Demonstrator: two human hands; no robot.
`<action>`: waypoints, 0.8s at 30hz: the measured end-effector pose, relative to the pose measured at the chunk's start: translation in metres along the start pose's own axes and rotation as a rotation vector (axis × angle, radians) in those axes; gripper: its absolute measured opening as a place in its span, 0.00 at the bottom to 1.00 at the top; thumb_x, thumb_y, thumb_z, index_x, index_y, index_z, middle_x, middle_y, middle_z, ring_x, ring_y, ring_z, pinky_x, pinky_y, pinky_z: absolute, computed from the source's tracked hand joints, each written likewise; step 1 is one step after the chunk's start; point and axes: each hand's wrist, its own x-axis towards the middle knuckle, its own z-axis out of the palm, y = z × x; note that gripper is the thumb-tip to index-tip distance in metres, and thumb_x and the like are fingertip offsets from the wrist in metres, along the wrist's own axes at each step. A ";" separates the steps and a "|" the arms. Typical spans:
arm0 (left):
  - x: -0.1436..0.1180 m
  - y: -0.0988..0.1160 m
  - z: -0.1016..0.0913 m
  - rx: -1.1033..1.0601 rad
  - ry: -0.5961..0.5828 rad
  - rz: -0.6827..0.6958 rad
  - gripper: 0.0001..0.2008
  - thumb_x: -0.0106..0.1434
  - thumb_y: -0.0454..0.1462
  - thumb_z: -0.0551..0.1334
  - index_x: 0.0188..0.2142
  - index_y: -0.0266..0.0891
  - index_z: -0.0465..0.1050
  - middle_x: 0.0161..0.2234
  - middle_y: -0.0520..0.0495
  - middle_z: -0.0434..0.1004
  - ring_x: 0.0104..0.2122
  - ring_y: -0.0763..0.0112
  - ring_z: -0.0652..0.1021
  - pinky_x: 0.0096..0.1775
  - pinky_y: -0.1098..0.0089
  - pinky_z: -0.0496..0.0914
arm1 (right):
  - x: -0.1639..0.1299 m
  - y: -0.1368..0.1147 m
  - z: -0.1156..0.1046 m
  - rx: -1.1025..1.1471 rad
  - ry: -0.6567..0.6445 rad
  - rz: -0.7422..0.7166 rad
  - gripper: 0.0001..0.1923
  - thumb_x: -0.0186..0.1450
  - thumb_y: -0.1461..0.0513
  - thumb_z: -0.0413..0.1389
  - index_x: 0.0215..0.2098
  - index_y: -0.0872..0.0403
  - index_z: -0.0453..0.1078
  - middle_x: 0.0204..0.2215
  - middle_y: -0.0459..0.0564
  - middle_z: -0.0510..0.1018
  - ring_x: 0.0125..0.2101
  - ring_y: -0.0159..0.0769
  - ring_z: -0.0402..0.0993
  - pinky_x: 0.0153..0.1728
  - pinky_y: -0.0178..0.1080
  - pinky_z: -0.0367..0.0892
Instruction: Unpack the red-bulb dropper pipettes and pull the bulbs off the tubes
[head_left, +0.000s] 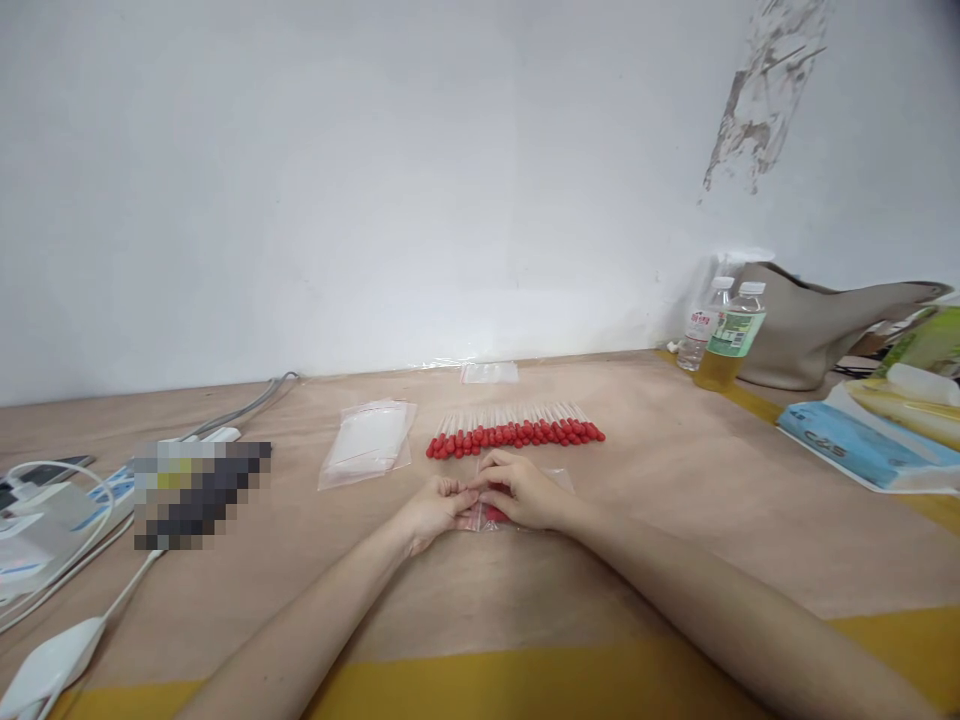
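Both hands (480, 500) pinch an unlabelled bag (491, 515).

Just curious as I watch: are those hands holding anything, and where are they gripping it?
Both hands, left hand and right hand, pinch a small clear plastic bag with red-tipped pieces inside, at its near edge on the table.

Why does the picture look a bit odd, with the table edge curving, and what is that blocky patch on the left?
Head view: the wide lens bows the table edge and stretches the forearms near the bottom; light is soft and even, with faint shadows under the left hand and right hand; the blocky patch is deliberate pixelation, not blur; the red-tipped sticks stay fairly sharp.
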 end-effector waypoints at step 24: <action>-0.003 0.002 0.007 0.109 0.075 0.004 0.08 0.41 0.32 0.67 0.24 0.31 0.72 0.21 0.51 0.72 0.22 0.78 0.72 0.31 0.73 0.68 | -0.006 0.002 -0.004 0.073 0.034 0.071 0.10 0.56 0.66 0.55 0.37 0.52 0.71 0.35 0.49 0.67 0.36 0.31 0.66 0.36 0.35 0.65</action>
